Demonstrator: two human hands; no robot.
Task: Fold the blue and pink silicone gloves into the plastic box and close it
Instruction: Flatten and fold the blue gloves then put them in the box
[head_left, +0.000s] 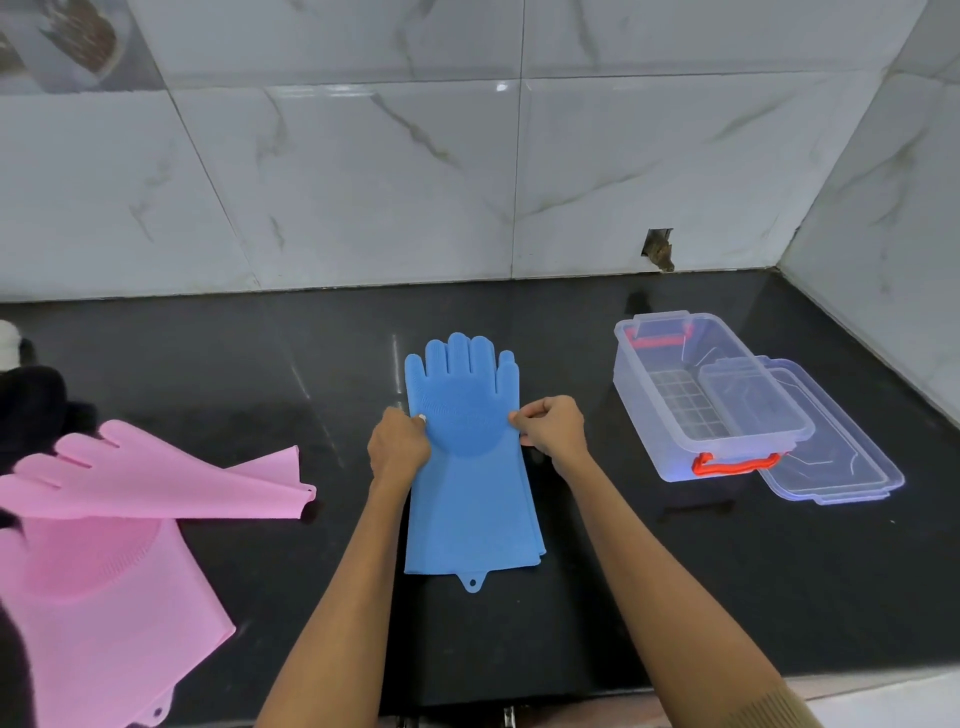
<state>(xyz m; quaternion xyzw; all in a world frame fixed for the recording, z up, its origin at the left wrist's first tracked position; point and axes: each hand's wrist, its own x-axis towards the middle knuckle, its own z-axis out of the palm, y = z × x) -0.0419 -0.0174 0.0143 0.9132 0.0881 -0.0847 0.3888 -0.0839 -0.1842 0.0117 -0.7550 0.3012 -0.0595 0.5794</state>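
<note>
Far left on the black countertop (675, 571): two pink silicone gloves (104, 597), one lying across the other, both flat and not yet folded. At centre: blue silicone gloves (470, 499), apparently a stacked pair judging by the doubled cuff edge, though hard to confirm; palm bristles up, fingers toward the tiled wall (363, 171), hanging tab toward the near edge. Left hand (397, 447) pinching the left margin at palm height, fingers closed on the silicone; right hand (553, 428) pinching the right margin likewise. To the right, well apart: clear plastic box (670, 415), open, empty, red latch handles (735, 463) at both ends, its clear lid (831, 467) tucked partly beneath on the far side.

For a clean fold: keep both pinches level, lift together, bring fingertips over toward the cuff, then press flat, since silicone likely springs back. Fold short enough to suit the box.

No brand, label or legible writing anywhere.
</note>
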